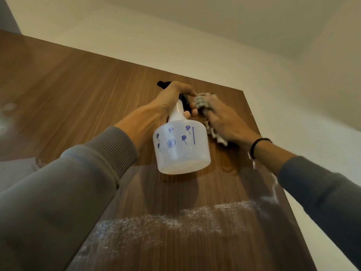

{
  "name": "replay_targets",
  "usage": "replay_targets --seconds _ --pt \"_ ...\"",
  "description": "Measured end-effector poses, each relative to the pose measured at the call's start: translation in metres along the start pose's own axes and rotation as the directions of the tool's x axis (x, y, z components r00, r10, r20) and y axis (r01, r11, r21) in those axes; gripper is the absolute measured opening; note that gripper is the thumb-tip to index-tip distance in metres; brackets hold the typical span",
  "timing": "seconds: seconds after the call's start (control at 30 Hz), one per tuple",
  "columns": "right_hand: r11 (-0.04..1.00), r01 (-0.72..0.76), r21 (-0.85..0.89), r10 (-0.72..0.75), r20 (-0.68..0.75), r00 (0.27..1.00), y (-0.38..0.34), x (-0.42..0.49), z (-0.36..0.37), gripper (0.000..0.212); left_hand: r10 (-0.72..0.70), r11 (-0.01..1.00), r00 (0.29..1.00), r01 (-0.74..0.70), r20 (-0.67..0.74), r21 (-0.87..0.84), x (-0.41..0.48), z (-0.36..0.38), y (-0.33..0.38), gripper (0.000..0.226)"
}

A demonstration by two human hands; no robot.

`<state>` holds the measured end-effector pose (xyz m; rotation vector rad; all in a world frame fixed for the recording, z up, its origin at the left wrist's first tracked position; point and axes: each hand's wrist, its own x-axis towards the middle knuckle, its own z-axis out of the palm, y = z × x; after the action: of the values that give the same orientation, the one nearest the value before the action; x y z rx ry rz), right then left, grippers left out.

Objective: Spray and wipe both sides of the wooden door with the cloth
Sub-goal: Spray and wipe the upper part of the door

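The wooden door fills the view, seen from below up to its top edge. My left hand grips the neck and black trigger of a translucent white spray bottle with blue flower prints, held up against the door's upper part. My right hand presses a crumpled grey-and-white cloth flat on the door near its top right corner, right beside the bottle's trigger. A band of white spray droplets lies across the door lower down.
A white wall and ceiling stand above and to the right of the door. The door's right edge runs diagonally down, with wet droplets along it. A black band sits on my right wrist.
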<state>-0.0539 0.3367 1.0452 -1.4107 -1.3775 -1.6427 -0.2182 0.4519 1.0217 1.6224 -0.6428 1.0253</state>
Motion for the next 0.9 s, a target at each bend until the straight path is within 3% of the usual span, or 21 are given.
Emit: replay_targets --seconds 0.1,0.17,0.3,0.4,0.5,0.6,0.7,0.9 --pt "0.947 -0.321 -0.031 0.311 -0.174 0.934 0.026 0.033 -0.014 0.041 -0.015 1.000 1.000 0.015 0.001 0.001 -0.003 -0.004 0.002 0.009" --pt "0.929 -0.364 -0.067 0.346 -0.191 0.919 0.025 0.050 -0.010 0.042 -0.033 0.999 0.999 0.033 0.012 0.015 -0.004 -0.005 0.003 0.011" --pt "0.985 -0.147 -0.087 0.141 -0.069 0.988 -0.006 0.073 0.003 0.044 -0.017 1.000 1.000 0.017 0.027 -0.006 -0.004 -0.007 0.004 0.014" --pt "0.996 0.034 -0.077 -0.030 0.048 0.998 -0.025 0.084 0.006 0.044 0.024 1.000 1.000 -0.024 0.019 0.001 -0.003 -0.004 0.004 0.010" --pt "0.997 0.071 -0.006 -0.070 0.058 0.996 -0.027 0.094 0.007 0.044 0.032 0.999 0.999 -0.032 0.005 0.018 -0.001 -0.005 0.003 0.012" --pt "0.990 -0.143 -0.001 0.143 -0.058 0.988 0.004 0.102 -0.004 0.042 -0.014 0.999 1.000 0.014 0.003 -0.037 0.005 -0.007 0.001 0.013" --pt "0.940 -0.340 -0.032 0.330 -0.178 0.927 0.052 0.091 -0.019 0.043 -0.026 0.999 1.000 0.026 -0.001 -0.026 0.007 -0.010 0.001 0.012" --pt "0.850 -0.527 0.005 0.512 -0.250 0.822 0.068 0.049 -0.022 0.047 -0.023 0.999 0.999 0.024 0.024 -0.045 0.005 -0.013 0.000 0.013"
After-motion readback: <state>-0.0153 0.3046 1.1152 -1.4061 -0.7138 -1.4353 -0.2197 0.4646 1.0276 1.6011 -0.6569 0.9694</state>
